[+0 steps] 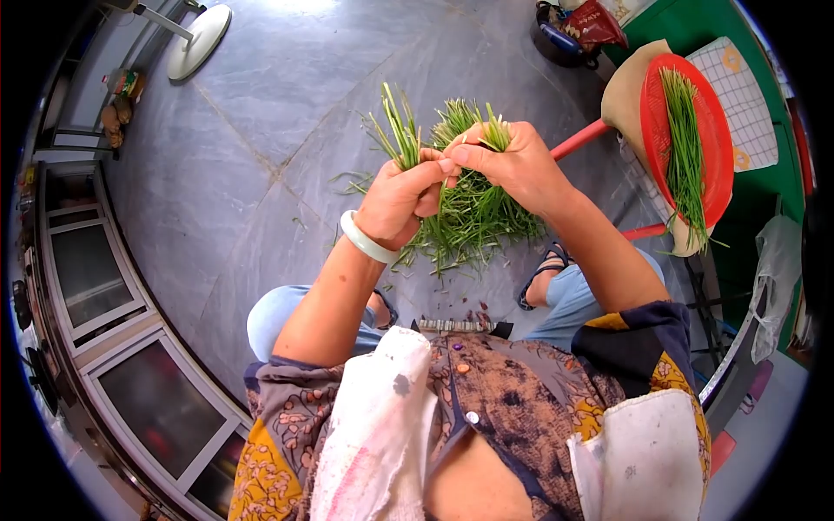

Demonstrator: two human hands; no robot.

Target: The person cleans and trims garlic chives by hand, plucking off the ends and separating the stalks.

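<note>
My left hand, with a pale bangle on the wrist, is closed round a small bunch of garlic chives whose cut ends point up. A second bunch of garlic chives sticks up from my right hand, which is also closed. The fingertips of both hands meet between the two bunches; whether they pinch a single stalk there is too small to tell. Below and behind the hands, a loose pile of garlic chives lies on the floor between my feet, partly hidden by the hands.
To the right, a red plastic basket holds a bundle of long chives on a stool with red legs. A dark pot stands at upper right. Glass-fronted cabinets line the left, and a round white base rests at upper left.
</note>
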